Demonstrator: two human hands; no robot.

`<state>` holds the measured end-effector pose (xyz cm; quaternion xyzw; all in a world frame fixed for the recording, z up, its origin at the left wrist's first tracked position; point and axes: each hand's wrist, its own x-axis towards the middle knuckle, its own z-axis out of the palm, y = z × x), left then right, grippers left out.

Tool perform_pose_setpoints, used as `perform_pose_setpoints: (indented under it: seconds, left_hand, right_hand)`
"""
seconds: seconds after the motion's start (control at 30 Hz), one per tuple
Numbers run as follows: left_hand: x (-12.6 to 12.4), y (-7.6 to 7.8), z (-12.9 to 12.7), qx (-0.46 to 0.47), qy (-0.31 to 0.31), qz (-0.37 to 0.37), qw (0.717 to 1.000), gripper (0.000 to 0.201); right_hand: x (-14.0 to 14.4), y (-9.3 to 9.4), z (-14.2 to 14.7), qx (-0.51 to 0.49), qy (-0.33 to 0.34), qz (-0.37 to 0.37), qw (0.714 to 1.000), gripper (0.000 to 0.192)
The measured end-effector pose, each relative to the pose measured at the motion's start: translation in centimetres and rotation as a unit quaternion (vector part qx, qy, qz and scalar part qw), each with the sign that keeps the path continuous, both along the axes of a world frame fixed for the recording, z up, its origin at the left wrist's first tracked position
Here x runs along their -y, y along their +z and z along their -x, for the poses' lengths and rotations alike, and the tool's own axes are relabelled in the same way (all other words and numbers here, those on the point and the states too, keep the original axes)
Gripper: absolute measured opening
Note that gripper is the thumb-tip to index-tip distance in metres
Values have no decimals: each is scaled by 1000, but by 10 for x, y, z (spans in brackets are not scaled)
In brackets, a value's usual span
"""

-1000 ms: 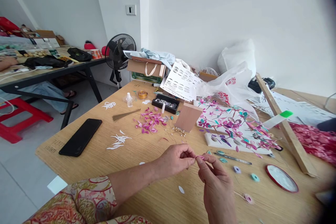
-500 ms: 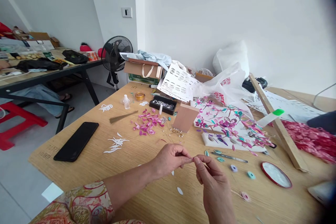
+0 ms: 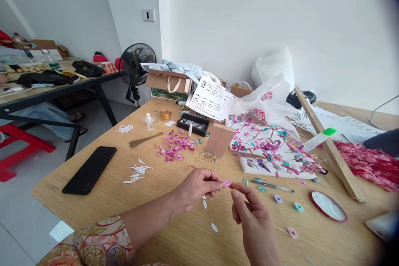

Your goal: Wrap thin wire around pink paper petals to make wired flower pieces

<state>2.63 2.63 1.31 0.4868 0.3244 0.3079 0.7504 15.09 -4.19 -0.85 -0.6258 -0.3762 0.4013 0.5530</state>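
Just below the middle of the frame, my left hand [image 3: 198, 189] pinches a small pink petal [image 3: 227, 183] in its fingers, long ways from left to right, its free tip just by my right hand [image 3: 254, 218], whose fingers are loose and grip nothing.

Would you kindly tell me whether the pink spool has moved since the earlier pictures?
No; the pink spool keeps its place relative to the mint spool.
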Motion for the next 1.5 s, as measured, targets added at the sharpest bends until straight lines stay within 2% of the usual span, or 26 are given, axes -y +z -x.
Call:
perform_pose_setpoints:
  seconds: [0.07, 0.13, 0.2, 0.33, 0.5, 0.6, 0.7, 0.8, 0.87, 0.9, 1.03, 1.17, 1.27, 1.4, 1.5]
  left_hand:
    - [0, 1, 0, 12, -3, 7, 1000, 29]
    - [1, 1, 0, 16, 2, 12, 1000, 28]
    - [1, 1, 0, 15, 18, 21, 1000, 27]
    - [0, -2, 1, 23, 42, 52, 998, 25]
    - [0, -8, 2, 69, 27, 88, 993, 23]
    - [1, -9, 3, 101, 13, 128, 987, 21]
    - [1, -8, 5, 120, 6, 154, 981, 20]
    - [0, -9, 6, 115, 7, 155, 981, 20]
    - [1, -10, 5, 113, 6, 161, 980, 20]
    - [2, -11, 5, 115, 3, 164, 980, 21]
    - [5, -10, 5, 119, -18, 162, 979, 20]
    - [7, -9, 8, 118, -48, 177, 976, 19]
    - [8, -7, 8, 116, -81, 183, 973, 17]
    - [6, -5, 6, 89, -139, 189, 968, 18]
    - [5, -2, 5, 54, -124, 158, 978, 20]
  right_hand:
    - [0, 0, 3, 2, 38, 12, 999, 38]
    - [-1, -2, 5, 31, 68, 10, 997, 33]
    - [0, -4, 3, 83, 76, 6, 994, 26]
    - [2, -2, -4, 162, 81, 3, 983, 26]
    - [1, 0, -4, 136, 81, 21, 987, 28]
    - [-1, -5, -7, 109, 65, 34, 991, 31]
    - [3, -3, -14, 175, 27, 29, 984, 34]
    - [11, 11, -19, 272, -48, -32, 961, 32]
    - [13, 19, -18, 290, -71, -67, 952, 31]
    - [12, 21, -17, 281, -58, -72, 955, 32]
    - [1, 15, -15, 185, 81, -36, 979, 26]
    - [-11, 13, -22, 105, 105, -36, 988, 20]
    - [-17, 22, -26, 134, 132, -51, 981, 17]
    - [-22, 32, -28, 204, 199, -78, 955, 16]
    - [-25, 28, -26, 196, 221, -59, 954, 16]
